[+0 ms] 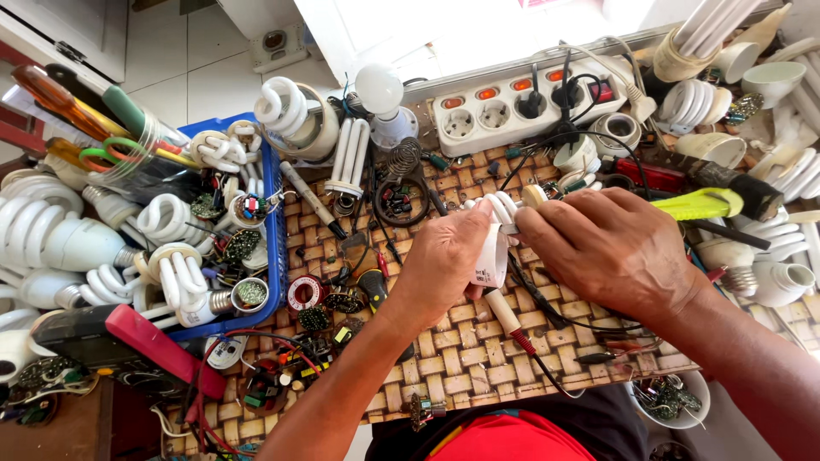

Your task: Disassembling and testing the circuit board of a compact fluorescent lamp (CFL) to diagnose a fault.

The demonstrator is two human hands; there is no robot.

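STEP: prying lamp housing | left hand (444,256) clasps compact fluorescent lamp (493,243) | right hand (602,248) pinches tool (510,229) at seam | NEXT: likely steady leverage.

Glossy white plastic lamp base (490,256) — matt woven cane tabletop (461,350).

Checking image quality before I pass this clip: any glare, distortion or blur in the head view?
Head view: the window at top is blown out to white; wide-angle distortion bends the power strip and the frame edges; the left hand, right hand and the white bulb they grip are sharp and evenly lit, with soft shadows.
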